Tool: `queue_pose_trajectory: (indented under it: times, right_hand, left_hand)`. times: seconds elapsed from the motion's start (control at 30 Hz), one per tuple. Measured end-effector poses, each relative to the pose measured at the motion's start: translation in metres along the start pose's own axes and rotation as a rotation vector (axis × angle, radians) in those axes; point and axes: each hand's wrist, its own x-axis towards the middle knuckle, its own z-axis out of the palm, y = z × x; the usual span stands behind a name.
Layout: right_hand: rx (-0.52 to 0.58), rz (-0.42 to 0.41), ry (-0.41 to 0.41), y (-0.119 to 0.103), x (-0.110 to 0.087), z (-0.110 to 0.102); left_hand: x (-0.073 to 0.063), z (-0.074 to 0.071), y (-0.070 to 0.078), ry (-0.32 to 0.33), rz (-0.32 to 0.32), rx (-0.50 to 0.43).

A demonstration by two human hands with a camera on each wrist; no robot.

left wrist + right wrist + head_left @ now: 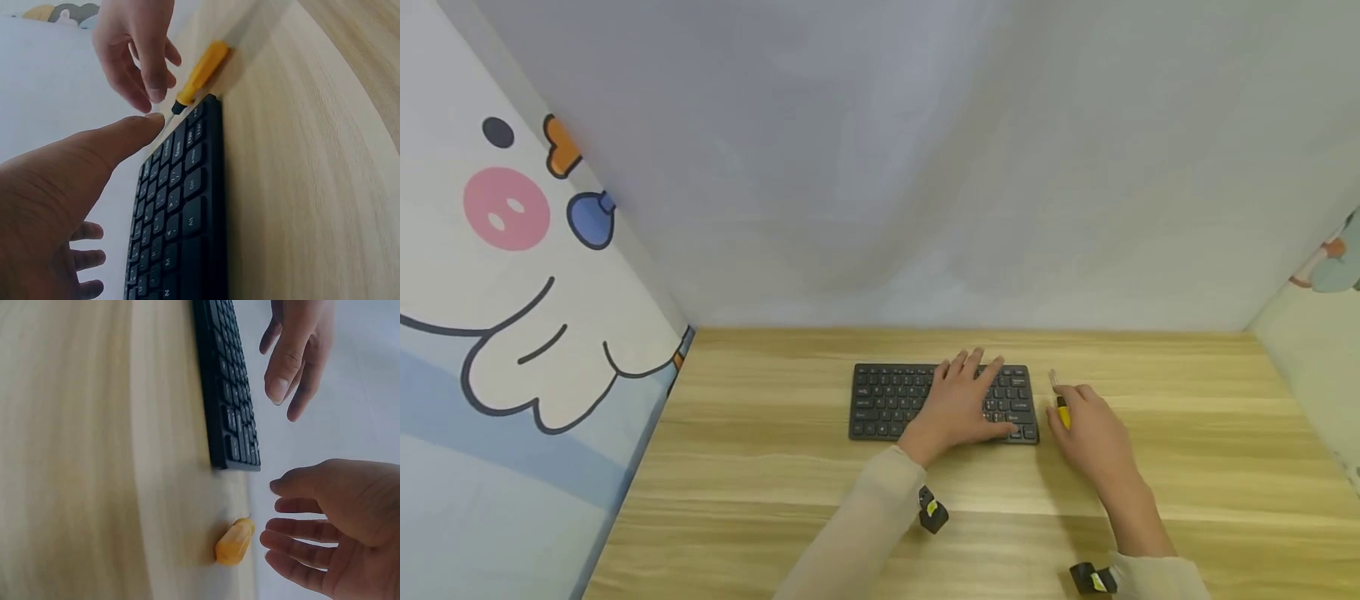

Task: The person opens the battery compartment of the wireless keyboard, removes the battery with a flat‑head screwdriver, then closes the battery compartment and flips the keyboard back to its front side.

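A black keyboard (pixel 891 402) lies flat on the wooden table. Over its right half, my left hand (pixel 955 408) hovers with fingers spread; the left wrist view shows its thumb raised above the keys. Just right of the keyboard lies a screwdriver with a yellow handle (pixel 205 72), black collar and thin metal shaft (pixel 1053 379), its tip pointing toward the wall. My right hand (pixel 1093 433) is held over this screwdriver and hides part of the handle in the head view. Seen from the right wrist, its fingers (pixel 300 550) are loosely extended, apart from the handle (pixel 235 544).
A pale wall (pixel 880 208) rises behind the table's (pixel 760 467) back edge. On the left stands a panel with a cartoon print (pixel 505 208), and another printed panel (pixel 1330 267) is at the right. Small black devices (pixel 933 512) sit at both wrists.
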Motion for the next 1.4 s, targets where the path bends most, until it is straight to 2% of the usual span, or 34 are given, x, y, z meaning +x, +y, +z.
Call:
queue_pose_trajectory:
  times: [0.2, 0.3, 0.43, 0.6, 0.93, 1.4]
  right_hand:
    - [-0.002, 0.074, -0.007, 0.012, -0.007, 0.002]
    - [-0.005, 0.117, -0.037, 0.016, -0.007, 0.003]
    - [0.006, 0.152, -0.077, 0.018, -0.008, 0.004]
    - [0.029, 0.174, -0.072, 0.016, -0.009, 0.006]
    - [0.017, 0.187, -0.047, 0.017, -0.005, 0.008]
    - [0.050, 0.191, -0.029, 0.020, -0.005, 0.009]
  left_hand:
    - [0.013, 0.009, 0.007, -0.006, 0.009, 0.092]
    - [0.018, 0.016, 0.008, -0.008, 0.009, 0.119]
    - [0.021, 0.024, 0.007, -0.016, 0.018, 0.106]
    - [0.023, 0.030, 0.004, 0.000, 0.032, 0.099]
    - [0.027, 0.029, 0.002, 0.018, 0.067, 0.201]
    - [0.020, 0.008, -0.006, 0.091, 0.106, 0.107]
